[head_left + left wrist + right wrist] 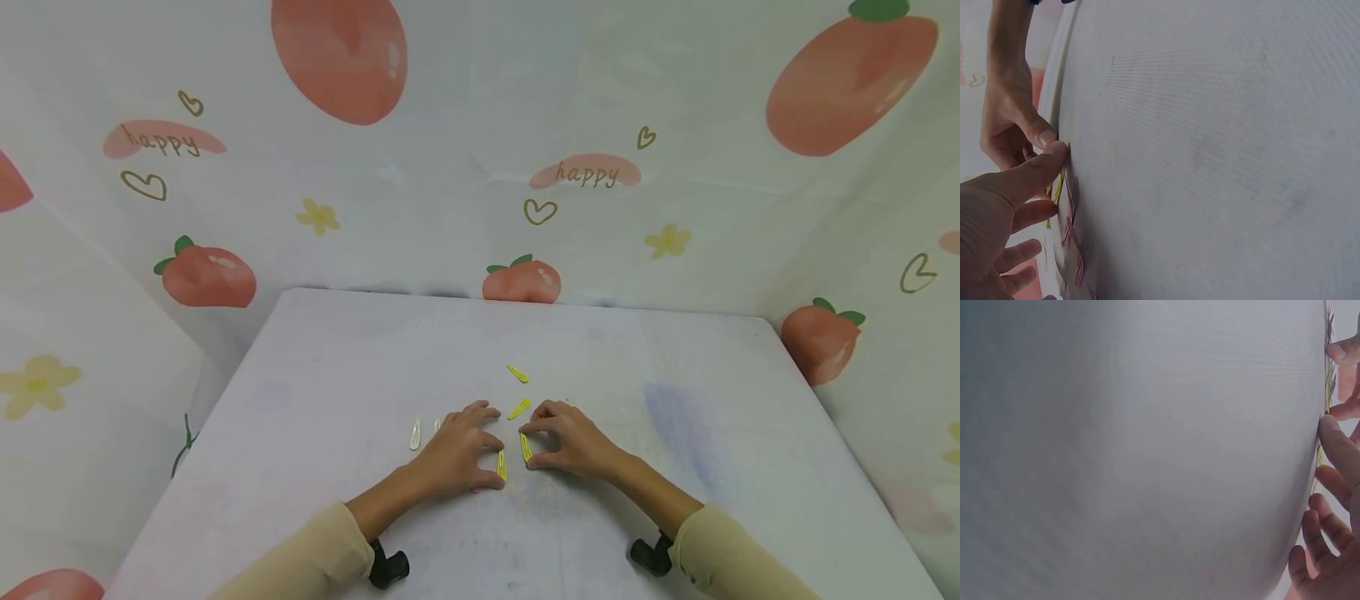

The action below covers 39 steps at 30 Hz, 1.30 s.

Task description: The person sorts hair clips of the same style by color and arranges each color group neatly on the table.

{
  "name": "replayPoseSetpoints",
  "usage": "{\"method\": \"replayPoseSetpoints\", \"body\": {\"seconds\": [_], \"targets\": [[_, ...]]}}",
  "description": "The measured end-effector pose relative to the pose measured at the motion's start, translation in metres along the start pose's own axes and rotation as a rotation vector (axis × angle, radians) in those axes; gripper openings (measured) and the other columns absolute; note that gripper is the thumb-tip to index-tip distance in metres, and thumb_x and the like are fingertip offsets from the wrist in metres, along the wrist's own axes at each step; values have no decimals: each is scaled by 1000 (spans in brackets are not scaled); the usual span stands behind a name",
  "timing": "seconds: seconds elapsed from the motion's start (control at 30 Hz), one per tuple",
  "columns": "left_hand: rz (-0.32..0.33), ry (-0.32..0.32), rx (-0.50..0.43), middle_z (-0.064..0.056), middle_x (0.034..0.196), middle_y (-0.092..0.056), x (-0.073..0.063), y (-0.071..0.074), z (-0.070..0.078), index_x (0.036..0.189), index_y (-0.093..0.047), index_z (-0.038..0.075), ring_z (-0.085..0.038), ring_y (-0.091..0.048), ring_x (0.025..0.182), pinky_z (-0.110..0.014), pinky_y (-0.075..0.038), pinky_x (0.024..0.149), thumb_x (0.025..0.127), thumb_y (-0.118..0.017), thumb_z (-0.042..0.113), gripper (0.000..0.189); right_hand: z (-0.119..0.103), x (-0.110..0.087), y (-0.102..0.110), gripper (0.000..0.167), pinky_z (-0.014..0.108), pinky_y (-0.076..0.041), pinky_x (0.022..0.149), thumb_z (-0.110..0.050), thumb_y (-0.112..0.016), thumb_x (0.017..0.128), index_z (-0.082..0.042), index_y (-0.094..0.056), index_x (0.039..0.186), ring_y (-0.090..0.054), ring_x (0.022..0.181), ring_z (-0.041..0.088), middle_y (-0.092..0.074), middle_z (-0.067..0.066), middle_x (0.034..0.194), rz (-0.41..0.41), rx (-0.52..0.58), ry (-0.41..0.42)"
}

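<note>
My left hand (459, 450) pinches a yellow snap hair clip (502, 465) lengthwise, with the thumb at its near end and the index finger at its far end. Just to the right, a second yellow hair clip (526, 447) lies between the thumb and index finger of my right hand (576, 442), held the same way. Both clips are down at the tabletop, a small gap apart. Beyond the hands are two more yellow clips, one nearer (519, 408) and one farther (517, 373). In the left wrist view, pink hair clips (1079, 264) show beside the left fingers.
A white hair clip (415, 434) lies left of the left hand, and another white clip (437, 426) is partly hidden by it. The white table (360, 350) meets a fruit-patterned cloth (435, 192) at the back. Black devices (390, 568) sit at both wrists.
</note>
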<state>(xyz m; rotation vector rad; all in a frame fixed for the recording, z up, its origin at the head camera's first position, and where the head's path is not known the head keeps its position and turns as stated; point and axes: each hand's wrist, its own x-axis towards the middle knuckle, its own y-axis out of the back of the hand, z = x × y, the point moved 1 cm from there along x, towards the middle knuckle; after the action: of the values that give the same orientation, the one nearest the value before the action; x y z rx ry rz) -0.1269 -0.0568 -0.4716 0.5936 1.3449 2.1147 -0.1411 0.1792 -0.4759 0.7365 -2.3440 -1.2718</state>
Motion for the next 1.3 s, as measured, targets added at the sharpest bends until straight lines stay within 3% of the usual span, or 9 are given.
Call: {"method": "replayPoseSetpoints", "body": {"seconds": [0.27,0.6,0.93,1.1,1.3], "targets": [[-7,2,-4,-8,141,-55,1,0,0,105,-79,15,-29,-33,144,-52,-39,104,74,-86,45,44,-6,-3,-2,46,38,-48,89,-41,-85,76,-17,-76,115,-55,99,11,-60,-9,105,0,-5,-32],[-1,-6,23,-8,140,-56,2,0,0,105,-80,16,-30,-33,144,-52,-40,104,73,-87,46,45,-26,-15,-14,47,32,-48,80,-45,-85,74,-16,-77,111,-52,96,10,-61,-8,104,47,-75,-7],[16,-31,30,-8,140,-56,2,-3,-2,105,-79,15,-31,-33,144,-52,-41,102,72,-87,46,45,-25,-15,-14,50,32,-48,83,-47,-87,71,-18,-76,110,-52,96,8,-61,-10,103,60,-61,-36],[11,-30,34,-7,141,-55,3,-3,-2,105,-79,17,-30,-31,145,-52,-41,104,73,-86,47,45,-20,-8,-10,46,33,-49,81,-46,-85,75,-16,-76,109,-54,91,8,-61,-9,100,92,-3,-112],[1,-21,38,-5,142,-54,2,-3,-2,105,-79,18,-29,-28,147,-51,-40,105,73,-85,49,45,-10,9,-4,46,35,-49,78,-35,-83,81,-8,-73,117,-54,89,13,-61,0,103,170,-85,-228]]}}
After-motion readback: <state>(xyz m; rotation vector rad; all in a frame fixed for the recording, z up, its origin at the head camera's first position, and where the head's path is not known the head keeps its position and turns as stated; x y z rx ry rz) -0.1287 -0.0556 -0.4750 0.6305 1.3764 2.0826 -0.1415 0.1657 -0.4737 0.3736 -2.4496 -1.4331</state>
